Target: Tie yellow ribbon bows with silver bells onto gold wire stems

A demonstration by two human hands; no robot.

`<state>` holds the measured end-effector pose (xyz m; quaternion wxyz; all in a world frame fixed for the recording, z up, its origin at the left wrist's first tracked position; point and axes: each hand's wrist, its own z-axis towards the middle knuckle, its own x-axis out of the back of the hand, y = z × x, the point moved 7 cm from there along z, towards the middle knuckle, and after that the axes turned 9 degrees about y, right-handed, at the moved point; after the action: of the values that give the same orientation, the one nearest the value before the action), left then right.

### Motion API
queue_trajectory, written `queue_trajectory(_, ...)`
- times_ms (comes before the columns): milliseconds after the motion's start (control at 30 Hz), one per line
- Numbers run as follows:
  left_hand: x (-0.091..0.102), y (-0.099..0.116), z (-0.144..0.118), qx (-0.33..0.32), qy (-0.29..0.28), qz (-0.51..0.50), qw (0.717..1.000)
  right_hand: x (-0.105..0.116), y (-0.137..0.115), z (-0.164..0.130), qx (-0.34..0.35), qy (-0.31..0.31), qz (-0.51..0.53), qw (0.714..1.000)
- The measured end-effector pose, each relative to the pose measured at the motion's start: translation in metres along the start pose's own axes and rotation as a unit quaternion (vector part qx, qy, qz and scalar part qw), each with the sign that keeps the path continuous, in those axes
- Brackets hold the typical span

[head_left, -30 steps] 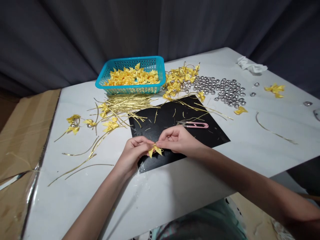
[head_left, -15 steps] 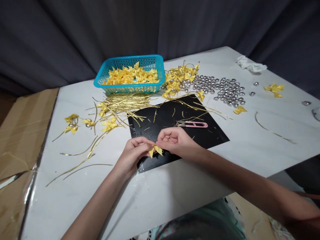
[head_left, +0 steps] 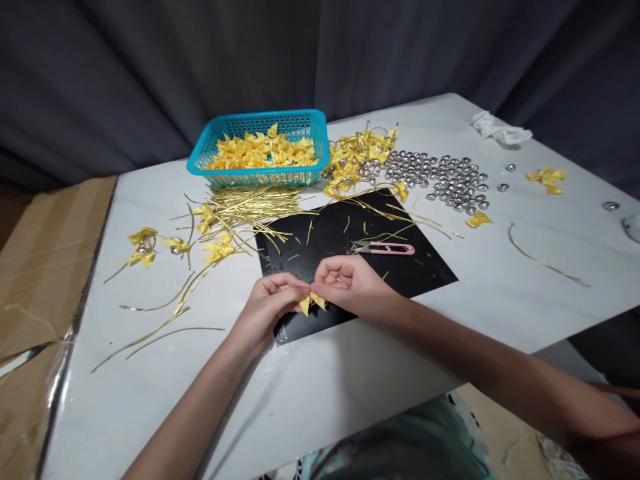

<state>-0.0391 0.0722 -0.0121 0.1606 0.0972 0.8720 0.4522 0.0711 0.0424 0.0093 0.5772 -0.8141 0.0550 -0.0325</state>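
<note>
Left hand [head_left: 267, 303] pinches one side of a small yellow ribbon bow [head_left: 311, 301] with thumb and fingertips closed on it, and the right hand [head_left: 347, 279] meets it from the other side, its fingertips shut on the bow's middle, where what looks like a thin gold wire sits. The bow hangs just above the near edge of the black mat [head_left: 350, 257] on the white desk [head_left: 500, 293]; its two tails point down and toward the person, and its long axis runs roughly left to right between the two hands. Judging by the grip, the step in hand is fastening the bow at its knot; the next move would call for a steady pinch from the left while the right works the centre. To the left lie finished bows with gold wire strips [head_left: 250, 207] beside them, further back a blue basket [head_left: 260, 150] of bows, then pink thread snips [head_left: 387, 249] on the mat, and silver beads [head_left: 440, 180] to the right.
</note>
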Motion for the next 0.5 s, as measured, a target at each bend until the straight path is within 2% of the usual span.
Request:
queue_trajectory(200,0.001,0.000,0.001,-0.006,0.013,0.015,1.000,0.000,0.003,0.001,0.015,0.004,-0.007,1.000)
queue_trajectory(333,0.005,0.007,0.002,-0.059,0.025,0.035,0.997,0.004,0.004,0.002,0.049,0.026,0.005,0.998)
queue_trajectory(500,0.008,0.017,0.001,-0.129,0.018,0.083,0.988,0.007,0.001,0.001,0.115,0.053,-0.049,0.991)
